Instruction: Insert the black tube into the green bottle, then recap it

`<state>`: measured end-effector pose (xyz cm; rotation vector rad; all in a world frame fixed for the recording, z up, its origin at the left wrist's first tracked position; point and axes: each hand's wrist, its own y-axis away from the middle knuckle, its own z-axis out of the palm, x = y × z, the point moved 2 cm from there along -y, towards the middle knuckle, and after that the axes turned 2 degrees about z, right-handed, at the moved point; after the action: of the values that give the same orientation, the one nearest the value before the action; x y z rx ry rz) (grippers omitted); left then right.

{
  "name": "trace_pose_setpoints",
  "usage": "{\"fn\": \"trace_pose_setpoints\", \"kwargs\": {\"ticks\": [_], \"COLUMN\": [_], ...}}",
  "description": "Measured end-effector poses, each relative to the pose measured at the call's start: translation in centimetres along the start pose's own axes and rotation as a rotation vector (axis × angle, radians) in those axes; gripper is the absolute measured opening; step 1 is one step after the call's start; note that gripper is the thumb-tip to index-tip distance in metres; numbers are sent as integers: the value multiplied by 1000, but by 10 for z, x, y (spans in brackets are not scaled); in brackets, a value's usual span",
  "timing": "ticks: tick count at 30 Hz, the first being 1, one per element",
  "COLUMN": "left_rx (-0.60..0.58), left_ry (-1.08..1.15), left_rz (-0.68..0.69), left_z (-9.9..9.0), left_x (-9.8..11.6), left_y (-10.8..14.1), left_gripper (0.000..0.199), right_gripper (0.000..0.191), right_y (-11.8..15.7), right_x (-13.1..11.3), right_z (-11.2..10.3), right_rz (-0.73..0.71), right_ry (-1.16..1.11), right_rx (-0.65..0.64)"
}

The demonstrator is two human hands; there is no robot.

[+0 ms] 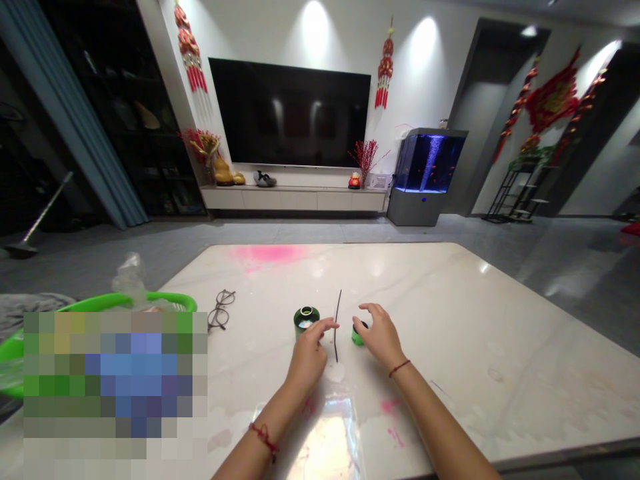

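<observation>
My left hand [311,350] reaches in from the lower left, its fingertips drawn together at a thin black stick [336,347]. The stick looks slightly bent where the fingertips meet it, and part of my thumb is hidden. Just behind that hand stands a dark green glossy jar [306,315] with a pale round rim and an open mouth. My right hand [381,337] is open, thumb and forefinger apart, beside a small bright green cap-like piece [357,338] with a dark top. The thumb overlaps this piece; whether it touches cannot be made out.
Eyeglasses [221,309] lie left of the jar on the pale marble-look table [450,300]. A green basket [173,299] with clear plastic stands at the left, partly blurred out. Pink stains [273,253] mark the tabletop. Beyond are a television [290,113] and a fish tank [429,163].
</observation>
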<state>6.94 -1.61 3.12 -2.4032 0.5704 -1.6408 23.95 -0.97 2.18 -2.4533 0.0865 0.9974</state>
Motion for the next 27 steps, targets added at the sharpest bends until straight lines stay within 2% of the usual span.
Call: {"fn": "trace_pose_setpoints", "kwargs": {"ticks": [5, 10, 15, 20, 23, 27], "left_rx": [71, 134, 206, 293, 272, 279], "left_ry": [76, 84, 2, -147, -54, 68], "left_rz": [-64, -66, -135, -278, -350, -385], "left_z": [-21, -45, -61, -63, -56, -50], "left_x": [4, 9, -6, -34, -46, -55], "left_y": [0, -2, -5, -7, -11, -14], "left_gripper": [48, 39, 33, 36, 39, 39], "right_gripper": [15, 12, 14, 20, 19, 18], "right_y": [4, 11, 17, 19, 18, 18], "right_x": [-17, -32, -44, -47, -47, -47], "right_z": [4, 15, 31, 41, 45, 48], "right_rz": [-93, -188, -359, -447, -458, -484], "right_ry": [109, 223, 405, 572, 624, 649], "right_rx": [-30, -96, -246, -390, -440, -427]}}
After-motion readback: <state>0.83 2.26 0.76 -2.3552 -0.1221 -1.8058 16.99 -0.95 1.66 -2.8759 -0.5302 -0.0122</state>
